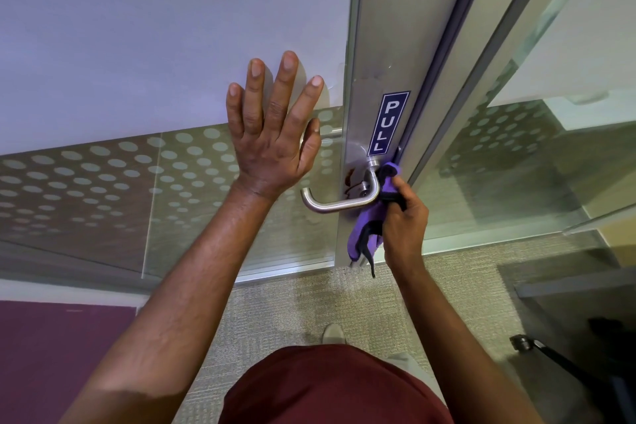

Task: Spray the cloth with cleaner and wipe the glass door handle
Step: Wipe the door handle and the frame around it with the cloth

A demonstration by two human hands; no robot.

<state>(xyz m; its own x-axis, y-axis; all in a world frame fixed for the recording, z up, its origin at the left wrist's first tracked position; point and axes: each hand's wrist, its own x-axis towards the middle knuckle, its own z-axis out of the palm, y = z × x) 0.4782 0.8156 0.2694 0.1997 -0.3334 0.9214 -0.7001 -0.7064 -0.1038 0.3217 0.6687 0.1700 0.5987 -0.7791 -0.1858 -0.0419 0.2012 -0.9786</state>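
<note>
Steel lever handle [339, 198] mounted low on the metal door stile, under a blue PULL sticker [388, 123]. Purple cloth [370, 224] bunched against the bend at the pivot end, pinched in the curled fingers of the right hand [404, 220]. Left hand [272, 134] flat on the frosted glass panel [137, 45], fingers spread, bracing the door. Best done by wrapping the cloth round the lever and drawing toward the free end, then dabbing the reddish smear at the rosette.

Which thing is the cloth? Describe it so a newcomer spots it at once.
Find the metal door stile with the blue PULL sign. Just below it, the right hand grips a bunched cloth against the bend of the lever handle. It is the only purple, soft thing there, with dark edging.
</note>
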